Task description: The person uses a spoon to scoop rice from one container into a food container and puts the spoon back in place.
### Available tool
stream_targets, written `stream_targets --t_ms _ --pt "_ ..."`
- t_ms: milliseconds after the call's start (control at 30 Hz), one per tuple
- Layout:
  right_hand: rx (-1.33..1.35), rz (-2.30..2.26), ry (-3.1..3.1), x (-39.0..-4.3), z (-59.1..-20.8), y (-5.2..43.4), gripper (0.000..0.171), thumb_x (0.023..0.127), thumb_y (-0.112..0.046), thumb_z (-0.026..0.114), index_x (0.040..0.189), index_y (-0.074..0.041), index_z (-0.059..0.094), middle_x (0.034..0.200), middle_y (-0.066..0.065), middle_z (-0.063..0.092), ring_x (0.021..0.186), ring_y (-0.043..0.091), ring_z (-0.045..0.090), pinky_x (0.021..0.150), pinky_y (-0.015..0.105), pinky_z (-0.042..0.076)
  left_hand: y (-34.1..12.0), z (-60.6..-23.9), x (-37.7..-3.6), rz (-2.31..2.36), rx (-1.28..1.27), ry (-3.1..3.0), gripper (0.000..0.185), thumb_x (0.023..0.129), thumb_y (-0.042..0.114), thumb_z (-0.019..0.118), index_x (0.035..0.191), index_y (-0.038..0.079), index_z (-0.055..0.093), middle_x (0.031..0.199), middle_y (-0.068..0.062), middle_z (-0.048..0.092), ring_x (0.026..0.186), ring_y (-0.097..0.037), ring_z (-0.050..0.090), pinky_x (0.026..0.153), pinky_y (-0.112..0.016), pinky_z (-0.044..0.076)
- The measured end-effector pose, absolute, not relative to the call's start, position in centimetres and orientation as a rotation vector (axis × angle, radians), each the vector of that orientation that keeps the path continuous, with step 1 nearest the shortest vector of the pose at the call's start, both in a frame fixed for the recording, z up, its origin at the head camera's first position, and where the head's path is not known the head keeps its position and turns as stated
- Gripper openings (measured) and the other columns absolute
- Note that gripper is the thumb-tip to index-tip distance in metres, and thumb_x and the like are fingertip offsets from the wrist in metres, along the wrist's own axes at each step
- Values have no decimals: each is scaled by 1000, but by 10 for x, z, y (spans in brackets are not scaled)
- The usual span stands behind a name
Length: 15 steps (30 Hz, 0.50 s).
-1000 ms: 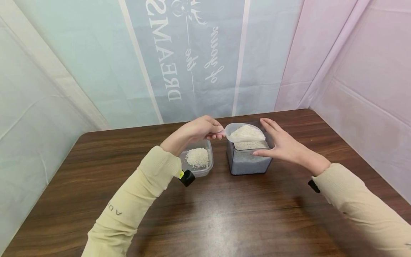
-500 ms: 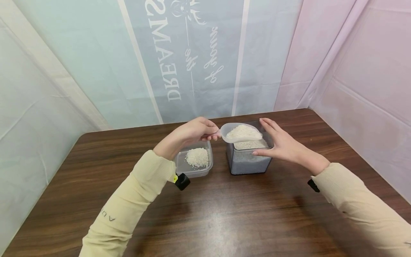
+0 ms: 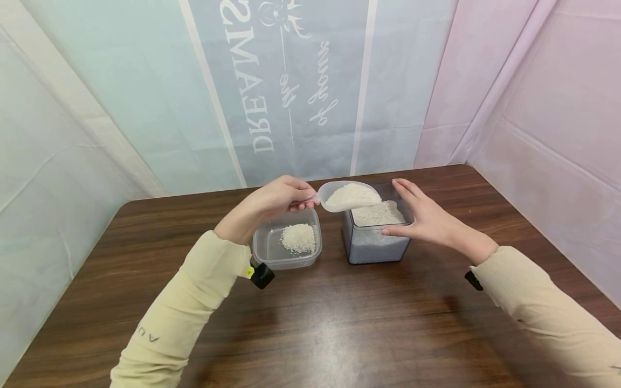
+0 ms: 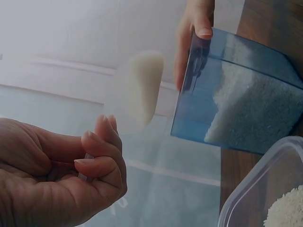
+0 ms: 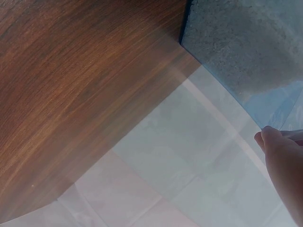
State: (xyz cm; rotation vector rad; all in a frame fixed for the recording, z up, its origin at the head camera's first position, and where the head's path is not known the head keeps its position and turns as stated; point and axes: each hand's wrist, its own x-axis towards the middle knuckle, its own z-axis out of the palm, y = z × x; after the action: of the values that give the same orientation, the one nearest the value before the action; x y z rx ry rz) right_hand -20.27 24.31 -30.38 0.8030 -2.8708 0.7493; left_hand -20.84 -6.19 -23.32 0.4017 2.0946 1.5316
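white rice [image 3: 377, 213], blue-tinted container [image 3: 375, 249], dark woodgrain table [image 3: 339, 323]

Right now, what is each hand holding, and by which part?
The left hand grips the rice-filled scoop by its handle. The right hand holds nothing; its straight fingers rest against the side of the blue container.

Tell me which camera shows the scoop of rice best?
The head view: the whole scoop, heaped with rice, shows in the left hand. The left wrist view shows it only as a blurred pale shape. The right wrist view misses it.

Makeshift recording booth, plastic-sheet walls [image 3: 121, 108], wooden table [image 3: 339, 323]
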Motion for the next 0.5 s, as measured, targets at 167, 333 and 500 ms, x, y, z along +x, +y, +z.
stream_targets --t_ms 167,333,500 --pt "806 747 -2864 -202 -304 243 101 72 -43 73 143 2 16 145 19 19 129 38 25 98 54 27 -70 -233 -209 1526 405 2105 28 97 4 35 108 -18 50 72 1 49 60 -4 40 55 -15 31" --pt "806 749 -2863 -202 -305 244 101 72 -42 74 143 2 17 145 19 19 129 38 25 98 54 27 -76 -234 -208 1566 413 2090 28 97 3 34 107 -19 49 71 1 49 59 -4 40 54 -14 30" --pt "804 741 -2863 -202 -306 243 101 72 -43 74 143 2 17 145 19 19 129 38 26 98 54 27 -83 -236 -208 1591 416 2101 25 97 3 36 101 -16 51 71 1 50 60 -4 40 55 -15 31"
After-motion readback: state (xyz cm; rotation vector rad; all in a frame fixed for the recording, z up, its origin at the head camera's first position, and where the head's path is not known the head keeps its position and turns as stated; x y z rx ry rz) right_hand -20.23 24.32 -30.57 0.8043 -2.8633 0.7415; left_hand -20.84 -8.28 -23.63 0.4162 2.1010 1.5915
